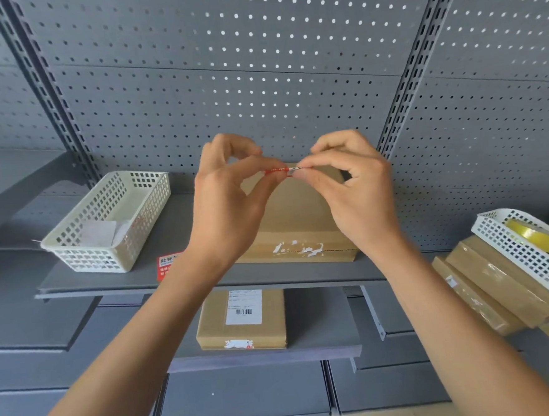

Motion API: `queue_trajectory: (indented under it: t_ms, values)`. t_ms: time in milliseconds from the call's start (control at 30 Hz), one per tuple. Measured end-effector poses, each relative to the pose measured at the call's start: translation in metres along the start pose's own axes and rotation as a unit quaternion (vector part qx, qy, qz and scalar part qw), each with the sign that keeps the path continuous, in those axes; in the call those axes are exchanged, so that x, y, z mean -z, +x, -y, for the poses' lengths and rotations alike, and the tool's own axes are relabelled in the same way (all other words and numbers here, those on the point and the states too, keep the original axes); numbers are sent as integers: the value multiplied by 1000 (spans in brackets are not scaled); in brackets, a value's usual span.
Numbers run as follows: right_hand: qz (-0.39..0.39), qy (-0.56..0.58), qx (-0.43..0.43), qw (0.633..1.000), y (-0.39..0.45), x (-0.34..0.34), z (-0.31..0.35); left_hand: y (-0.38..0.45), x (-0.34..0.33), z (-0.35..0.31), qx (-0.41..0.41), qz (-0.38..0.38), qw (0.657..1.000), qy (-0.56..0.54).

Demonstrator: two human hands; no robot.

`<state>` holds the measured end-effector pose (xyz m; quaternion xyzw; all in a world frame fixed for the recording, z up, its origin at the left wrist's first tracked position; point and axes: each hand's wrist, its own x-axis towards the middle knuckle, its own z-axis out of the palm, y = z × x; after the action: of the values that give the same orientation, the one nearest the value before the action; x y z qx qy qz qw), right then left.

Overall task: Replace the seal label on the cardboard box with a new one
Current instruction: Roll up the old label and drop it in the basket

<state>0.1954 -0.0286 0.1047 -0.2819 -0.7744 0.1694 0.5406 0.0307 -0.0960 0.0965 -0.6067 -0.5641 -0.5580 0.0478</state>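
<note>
Both grips pinched on red seal label (pixel 278 171) | long axis left-right | left hand (pixel 230 194), right hand (pixel 353 189)

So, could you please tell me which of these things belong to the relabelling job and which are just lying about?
In use: red label, left hand, right hand, box, red label sheet.
Lying about: left basket, lower box, right basket, tape roll.
</note>
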Motion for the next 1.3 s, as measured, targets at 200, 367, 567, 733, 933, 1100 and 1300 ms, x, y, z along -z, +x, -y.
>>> queue_trajectory:
  t_ms: [200,367,567,733,933,1100,1300]
  values:
    - [62,50,-70,994,15,-43,22,5,36,22,51,-2,998,-23]
    - [112,121,-83,983,37,-100,38,12,78,53,133,-53,988,-62]
    - [155,226,-140,952,53,-186,54,18,132,106,171,-84,981,-25]
    - [200,209,-150,945,57,-245,59,20,170,150,197,-80,977,26]
    - [255,169,-169,937,58,-295,48,13,187,196,231,-54,965,114]
    - [292,106,-169,935,48,-319,31,-1,186,223,246,18,952,181]
    - [385,44,-139,911,39,-325,19,-11,181,239,257,111,933,225]
